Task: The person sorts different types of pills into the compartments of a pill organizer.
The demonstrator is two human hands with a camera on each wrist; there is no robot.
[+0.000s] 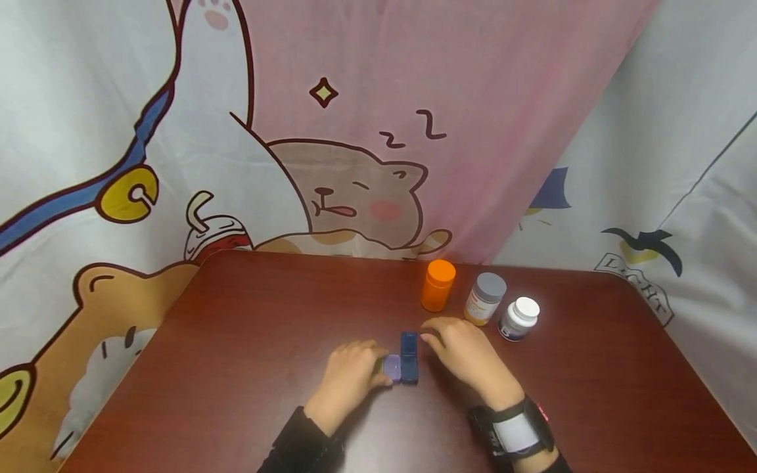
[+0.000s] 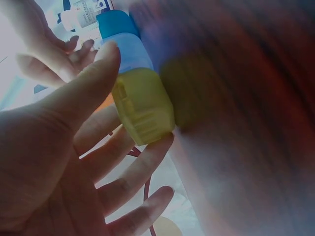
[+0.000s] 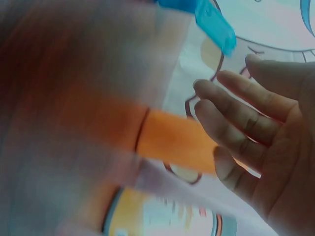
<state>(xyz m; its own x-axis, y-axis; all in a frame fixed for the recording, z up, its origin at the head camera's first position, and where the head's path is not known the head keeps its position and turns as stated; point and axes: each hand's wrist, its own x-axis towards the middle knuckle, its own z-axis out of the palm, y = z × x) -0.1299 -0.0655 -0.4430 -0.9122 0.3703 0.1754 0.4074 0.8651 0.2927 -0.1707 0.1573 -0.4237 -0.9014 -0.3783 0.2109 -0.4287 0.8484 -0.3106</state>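
Note:
A small pill box with yellow, purple and blue compartments rests on the table, its purple part showing beside the blue end. The blue lid stands open, pointing away toward the back. My left hand grips the box by its yellow end, thumb on the near side and fingers behind. Just right of the open lid, my right hand holds nothing. Its fingers are loosely bent and apart from the lid in the right wrist view.
Behind my right hand stand an orange bottle, a grey-capped bottle with a label, and a small white bottle. The brown table ends at a printed curtain at the back.

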